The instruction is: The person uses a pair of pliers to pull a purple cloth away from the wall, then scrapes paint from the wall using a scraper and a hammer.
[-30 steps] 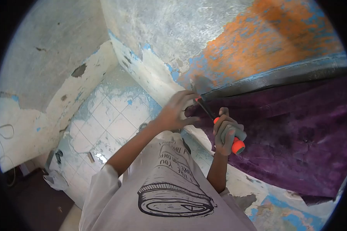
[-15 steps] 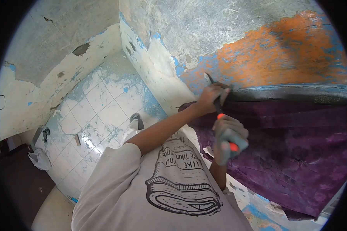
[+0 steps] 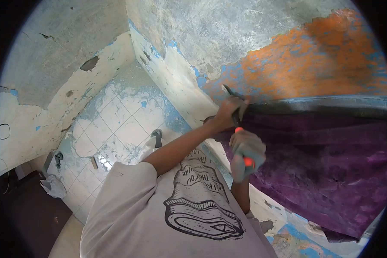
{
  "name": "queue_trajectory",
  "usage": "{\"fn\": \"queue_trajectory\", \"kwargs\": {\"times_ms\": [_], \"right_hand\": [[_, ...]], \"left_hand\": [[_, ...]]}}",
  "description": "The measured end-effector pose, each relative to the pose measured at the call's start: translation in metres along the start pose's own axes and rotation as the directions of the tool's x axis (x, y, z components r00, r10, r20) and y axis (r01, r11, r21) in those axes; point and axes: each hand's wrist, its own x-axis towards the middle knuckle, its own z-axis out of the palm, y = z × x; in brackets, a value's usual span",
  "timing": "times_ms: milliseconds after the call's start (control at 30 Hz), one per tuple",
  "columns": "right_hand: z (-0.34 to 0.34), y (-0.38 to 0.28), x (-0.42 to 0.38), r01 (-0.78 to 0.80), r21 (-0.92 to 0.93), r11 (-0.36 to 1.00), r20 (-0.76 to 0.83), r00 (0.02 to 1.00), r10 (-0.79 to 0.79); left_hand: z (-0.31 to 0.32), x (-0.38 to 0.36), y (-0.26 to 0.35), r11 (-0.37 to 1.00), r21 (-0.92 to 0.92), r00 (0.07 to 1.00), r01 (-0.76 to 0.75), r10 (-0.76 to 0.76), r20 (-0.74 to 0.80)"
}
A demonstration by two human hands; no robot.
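My right grip (image 3: 248, 148) clamped on scraper (image 3: 238, 129) near end, likely for leverage; left grip (image 3: 229, 112) wrapped farther along (presumably steering).

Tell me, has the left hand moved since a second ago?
Yes: the left hand has moved rightward in the picture, closer to the orange patch.

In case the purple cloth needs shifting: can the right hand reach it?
Likely yes: the purple cloth lies close beside the right hand, nothing visible between, though that hand grips the tool.
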Motion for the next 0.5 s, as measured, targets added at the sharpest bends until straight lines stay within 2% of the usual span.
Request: {"fn": "queue_trajectory", "kwargs": {"times_ms": [33, 100, 167, 233, 267, 333, 367, 433, 467, 500], "right_hand": [[0.004, -0.008, 0.002, 0.014, -0.013, 1.0, 0.016, 1.0, -0.014], [0.01, -0.02, 0.005, 0.043, -0.017, 0.999, 0.032, 0.999, -0.042], [0.014, -0.015, 0.01, 0.196, -0.005, 0.981, 0.07, 0.978, -0.195], [0.012, 0.013, -0.003, 0.161, -0.013, 0.987, 0.107, 0.982, -0.158], [0.012, 0.034, -0.009, 0.094, -0.024, 0.995, 0.107, 0.99, -0.091], [0.014, 0.05, -0.016, -0.052, -0.065, 0.997, 0.138, 0.989, 0.061], [0.013, 0.05, -0.02, -0.045, -0.057, 0.997, 0.148, 0.988, 0.053], [0.021, 0.026, -0.013, 0.044, -0.096, 0.994, 0.144, 0.989, -0.03], [0.022, 0.012, -0.01, 0.031, -0.085, 0.996, 0.15, 0.989, -0.018], [0.022, -0.001, -0.004, 0.063, -0.067, 0.996, 0.165, 0.985, -0.051]], "left_hand": [[-0.003, 0.011, 0.011, 1.0, 0.006, 1.0, -0.002, 0.002, -0.005], [0.0, 0.026, 0.034, 0.989, 0.133, 0.997, -0.059, 0.052, 0.054], [-0.002, 0.024, 0.02, 0.994, 0.088, 0.997, -0.059, 0.054, 0.059], [-0.011, 0.008, -0.016, 0.99, 0.037, 0.991, -0.137, 0.137, 0.006], [-0.017, -0.002, -0.029, 0.989, 0.035, 0.989, -0.146, 0.146, 0.009], [-0.032, -0.015, -0.034, 0.984, 0.096, 0.986, 0.148, -0.154, 0.065], [-0.031, -0.018, -0.038, 0.985, 0.102, 0.988, 0.142, -0.148, 0.053], [-0.032, -0.005, -0.012, 0.989, 0.029, 0.977, 0.147, -0.149, 0.153], [-0.023, 0.005, 0.004, 0.997, 0.057, 0.994, 0.054, -0.06, 0.094], [-0.02, 0.006, 0.005, 0.996, 0.064, 0.994, 0.064, -0.069, 0.088]]}}
